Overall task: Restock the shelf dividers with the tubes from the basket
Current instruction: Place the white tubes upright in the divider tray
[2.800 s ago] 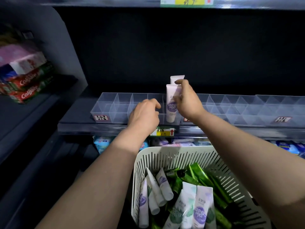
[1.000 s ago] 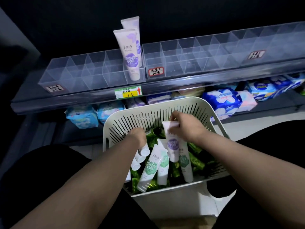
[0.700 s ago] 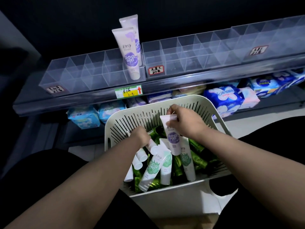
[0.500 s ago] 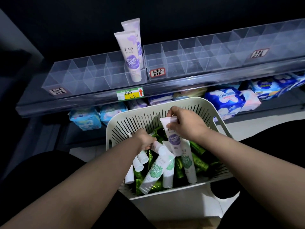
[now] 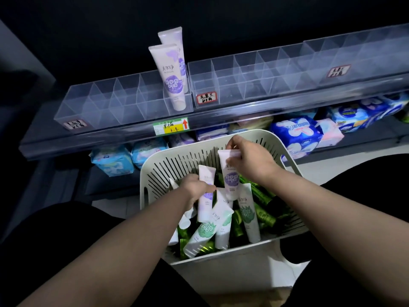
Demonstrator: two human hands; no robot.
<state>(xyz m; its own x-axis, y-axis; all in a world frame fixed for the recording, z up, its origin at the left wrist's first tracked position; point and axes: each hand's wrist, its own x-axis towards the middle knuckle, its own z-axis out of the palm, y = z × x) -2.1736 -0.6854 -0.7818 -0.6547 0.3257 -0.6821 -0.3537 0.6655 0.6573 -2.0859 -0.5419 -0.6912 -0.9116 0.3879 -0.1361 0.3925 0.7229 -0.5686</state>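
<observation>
Two purple tubes (image 5: pixel 172 80) stand in one divider cell (image 5: pixel 168 105), upper centre. The left hand (image 5: pixel 197 189) and right hand (image 5: pixel 252 162) each grip another over the basket (image 5: pixel 164 168)

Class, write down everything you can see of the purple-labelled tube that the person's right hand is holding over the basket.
The purple-labelled tube looks like soft pale plastic with a round purple patch. It hangs nearly upright, flat crimped end up, cap end down. The right hand pinches its crimped end. It is over the green-labelled tubes in the white slotted basket, right of the second purple tube that the left hand grips.
</observation>
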